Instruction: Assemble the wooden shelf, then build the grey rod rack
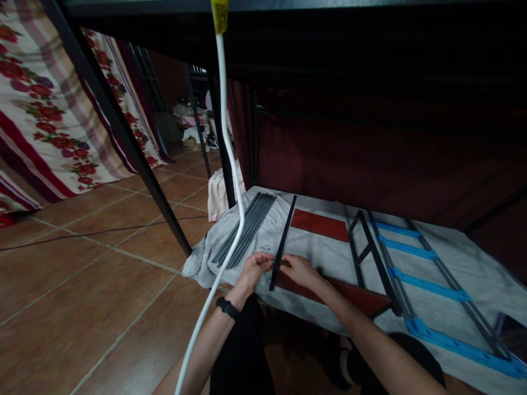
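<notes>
My left hand (256, 269), with a dark band on its wrist, is closed in a pinch at the left side of a narrow black bar (287, 230). A small shiny piece shows at its fingertips, too small to name. From the other side my right hand (300, 270) has its fingers closed at the bar's edge. The bar lies lengthwise away from me over the grey cloth (325, 204). Small metal bits (265, 248) lie just beyond my left fingers. A reddish-brown board (354, 293) is partly under my right forearm.
Several grey rods (251, 227) lie at left. Farther right are another reddish board (319, 225), a black frame (373, 252) and a blue-runged rack (432, 298). A white cable (224, 104) hangs in front. Dark bed posts (135, 148) and an overhead frame (329, 6) surround the spot.
</notes>
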Demonstrator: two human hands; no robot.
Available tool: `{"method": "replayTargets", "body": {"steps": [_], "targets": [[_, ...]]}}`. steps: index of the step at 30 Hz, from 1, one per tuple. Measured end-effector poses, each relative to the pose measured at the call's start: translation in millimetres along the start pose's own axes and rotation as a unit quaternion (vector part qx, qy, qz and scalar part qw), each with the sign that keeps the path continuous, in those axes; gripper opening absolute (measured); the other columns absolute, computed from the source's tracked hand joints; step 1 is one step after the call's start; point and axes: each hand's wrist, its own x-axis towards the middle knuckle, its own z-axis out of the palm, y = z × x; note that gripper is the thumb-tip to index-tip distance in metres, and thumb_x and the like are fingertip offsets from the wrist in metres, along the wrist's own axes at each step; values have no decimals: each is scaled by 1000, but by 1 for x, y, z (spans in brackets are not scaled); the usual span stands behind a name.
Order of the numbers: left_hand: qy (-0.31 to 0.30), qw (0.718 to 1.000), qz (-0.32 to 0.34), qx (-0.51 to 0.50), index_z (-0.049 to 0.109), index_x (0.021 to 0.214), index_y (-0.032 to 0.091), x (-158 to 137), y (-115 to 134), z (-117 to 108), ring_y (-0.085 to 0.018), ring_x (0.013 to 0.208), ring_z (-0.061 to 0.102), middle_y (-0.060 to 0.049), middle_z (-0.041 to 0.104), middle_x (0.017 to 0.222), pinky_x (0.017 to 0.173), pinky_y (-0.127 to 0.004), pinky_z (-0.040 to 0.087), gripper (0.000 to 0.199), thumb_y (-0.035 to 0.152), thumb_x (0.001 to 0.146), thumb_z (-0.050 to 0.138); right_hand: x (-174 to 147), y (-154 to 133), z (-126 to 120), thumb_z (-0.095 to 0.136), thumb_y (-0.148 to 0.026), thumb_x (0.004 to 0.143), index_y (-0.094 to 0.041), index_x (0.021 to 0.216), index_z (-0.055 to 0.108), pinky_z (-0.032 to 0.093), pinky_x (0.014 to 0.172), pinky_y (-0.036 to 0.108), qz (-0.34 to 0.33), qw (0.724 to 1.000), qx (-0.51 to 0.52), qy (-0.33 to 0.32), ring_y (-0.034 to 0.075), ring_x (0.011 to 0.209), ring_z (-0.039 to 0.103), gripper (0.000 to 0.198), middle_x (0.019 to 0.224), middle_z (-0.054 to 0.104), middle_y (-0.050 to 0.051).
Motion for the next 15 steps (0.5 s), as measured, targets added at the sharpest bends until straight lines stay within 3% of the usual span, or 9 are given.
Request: {"method": "replayTargets", "body": {"steps": [3,7,11,15], "targets": [[19,999,-23,-14,72,80,15,-1,-2,0,-12,63,61,-2,69,72,63,-25,50,36,42,62,87,0,-1,-2,52,-28,93,-24,104,71,48,85,30,-5,1000,6,-2,21,101,69,22,108,76,5],[13,1000,6,16,71,74,15,3,-3,-1,-10,56,55,1,63,62,58,-23,44,32,39,61,87,2,-1,-4,55,-25,90,-24,102,72,48,85,29,-3,1000,21,-10,21,100,69,21,107,76,4],[-28,1000,-9,4,73,85,15,5,-3,-5,-13,65,61,-3,69,74,66,-26,48,37,37,59,88,4,-1,-5,58,-23,87,-23,100,73,49,84,29,5,999,30,-24,21,100,69,20,105,77,5],[-1,1000,-24,5,70,79,15,6,-6,-5,-11,60,58,-1,65,68,61,-24,45,38,46,64,85,1,-6,-4,56,-26,90,-23,104,72,48,88,32,29,999,-15,-14,24,106,68,22,111,75,7]]}}
